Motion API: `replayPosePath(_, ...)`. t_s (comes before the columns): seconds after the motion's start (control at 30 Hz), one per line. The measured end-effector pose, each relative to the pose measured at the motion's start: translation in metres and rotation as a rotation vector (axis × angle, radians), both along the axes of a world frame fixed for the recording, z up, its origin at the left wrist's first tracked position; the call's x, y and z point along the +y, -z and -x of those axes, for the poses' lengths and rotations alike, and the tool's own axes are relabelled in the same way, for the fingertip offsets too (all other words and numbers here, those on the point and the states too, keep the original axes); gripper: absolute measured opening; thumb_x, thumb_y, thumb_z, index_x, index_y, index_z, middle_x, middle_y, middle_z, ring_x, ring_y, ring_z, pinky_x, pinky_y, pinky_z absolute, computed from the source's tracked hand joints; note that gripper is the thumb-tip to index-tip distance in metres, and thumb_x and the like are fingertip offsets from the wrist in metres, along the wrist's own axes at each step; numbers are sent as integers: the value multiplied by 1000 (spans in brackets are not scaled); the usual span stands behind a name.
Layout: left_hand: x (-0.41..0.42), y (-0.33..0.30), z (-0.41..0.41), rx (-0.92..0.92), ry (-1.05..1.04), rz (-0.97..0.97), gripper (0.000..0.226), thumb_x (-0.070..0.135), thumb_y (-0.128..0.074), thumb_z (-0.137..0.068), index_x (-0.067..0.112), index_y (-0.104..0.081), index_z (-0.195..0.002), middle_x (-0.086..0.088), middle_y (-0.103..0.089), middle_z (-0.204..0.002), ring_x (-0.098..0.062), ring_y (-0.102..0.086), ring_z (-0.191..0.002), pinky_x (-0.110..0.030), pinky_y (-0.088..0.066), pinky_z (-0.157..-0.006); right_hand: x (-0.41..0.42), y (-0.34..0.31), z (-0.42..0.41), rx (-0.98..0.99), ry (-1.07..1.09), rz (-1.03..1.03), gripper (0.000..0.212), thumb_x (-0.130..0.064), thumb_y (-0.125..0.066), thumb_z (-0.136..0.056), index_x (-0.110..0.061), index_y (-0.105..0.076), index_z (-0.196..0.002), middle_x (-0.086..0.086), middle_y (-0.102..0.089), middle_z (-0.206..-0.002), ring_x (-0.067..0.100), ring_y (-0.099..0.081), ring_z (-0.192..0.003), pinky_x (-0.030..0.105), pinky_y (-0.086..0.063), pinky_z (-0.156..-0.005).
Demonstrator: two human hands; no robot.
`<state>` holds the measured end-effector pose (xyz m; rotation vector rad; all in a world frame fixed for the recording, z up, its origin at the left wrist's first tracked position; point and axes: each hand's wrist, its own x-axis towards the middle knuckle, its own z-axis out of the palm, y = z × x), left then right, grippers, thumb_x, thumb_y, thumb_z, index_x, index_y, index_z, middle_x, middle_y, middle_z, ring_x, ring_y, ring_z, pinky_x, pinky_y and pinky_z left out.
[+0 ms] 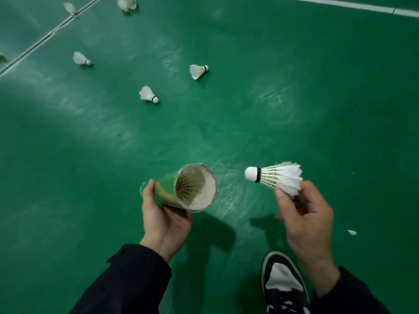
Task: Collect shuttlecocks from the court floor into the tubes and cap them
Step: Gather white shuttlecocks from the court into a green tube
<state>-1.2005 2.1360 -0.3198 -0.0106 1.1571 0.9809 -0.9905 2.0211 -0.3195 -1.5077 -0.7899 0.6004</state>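
Left hand [163,215] palm-up, fingers curled round a tilted tube [190,189], open mouth toward the camera, shuttlecocks stacked inside; right hand [303,214] raised just beside it, thumb and fingers pinching the feathers of a held shuttlecock [275,176], cork pointing at the tube mouth, not touching. Below, a glossy green court floor [294,98], with loose shuttlecocks [148,94] scattered well ahead toward a white line [45,38]. Bare floor between hands and scattered ones; shoe [283,284] near bottom edge
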Motion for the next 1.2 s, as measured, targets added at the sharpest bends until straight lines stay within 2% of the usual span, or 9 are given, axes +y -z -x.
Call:
replayPosePath(0.07,0,2,-3,3,-6,11,55,57,-60,-97,17,-66,-135,-6,-78,-118,-20,-77,-100,-34,-66,-80,-7,-37,6,-228,-68,-140,4,-26,-66,-92,-29,-68,-91,10,-62,-75,29,-53,-58,41,-49,-54)
replayPosePath(0.17,-4,2,-11,6,40,-42,42,53,-59,-99,18,-68,-119,-5,-80,-103,-16,-78,-83,-28,-64,-68,-1,-52,11,-642,-211,-187,2,-18,-68,-90,-18,-70,-90,-4,-69,-91,17,-57,-62,28,-50,-59)
replayPosePath(0.33,-6,1,-18,168,47,-115,52,57,-59,-98,21,-64,-135,-7,-75,-122,-18,-71,-97,-35,-59,-73,9,-40,15,-832,-447,113,3,-26,-53,-91,-28,-52,-92,-8,-57,-81,17,-51,-60,34,-42,-51)
replayPosePath(0.4,-6,1,-17,224,37,-151,50,56,-62,-96,23,-64,-133,-7,-72,-122,-18,-69,-100,-33,-62,-65,10,-34,16,-717,-609,319,8,-28,-47,-87,-29,-39,-86,-9,-52,-73,18,-51,-64,35,-39,-57)
replayPosePath(0.5,-10,1,-17,273,42,-188,58,56,-66,-94,19,-61,-138,-7,-69,-121,-19,-69,-101,-34,-62,-61,15,-30,16,-213,-771,529,8,-20,-51,-90,-24,-52,-83,4,-69,-66,21,-67,-62,31,-49,-58)
replayPosePath(0.63,-15,2,-17,274,54,-202,64,54,-67,-92,18,-56,-144,-6,-68,-125,-19,-70,-106,-34,-62,-62,24,-31,19,316,-792,503,14,-13,-53,-100,-24,-60,-107,-2,-68,-82,20,-65,-62,31,-54,-49)
replayPosePath(0.8,-23,3,-14,324,70,-218,59,54,-65,-95,16,-56,-140,-4,-70,-119,-20,-72,-106,-41,-59,-74,28,-29,27,306,-800,533,22,-6,-53,-100,-25,-60,-106,-14,-65,-57,10,-60,-52,27,-53,-47)
replayPosePath(1.07,-13,-3,-9,299,58,-235,36,47,-69,-94,23,-57,-119,0,-70,-113,-19,-72,-101,-43,-60,-75,26,-20,31,438,-512,376,28,-11,-78,-84,-18,-67,-109,-7,-72,-85,17,-61,-53,27,-48,-41)
replayPosePath(1.2,-17,-3,-10,279,102,-230,48,47,-72,-91,23,-56,-129,-2,-70,-118,-19,-72,-102,-42,-60,-75,24,-25,32,389,-594,441,19,-14,-72,-88,-17,-66,-105,-11,-69,-69,15,-58,-49,27,-46,-42)
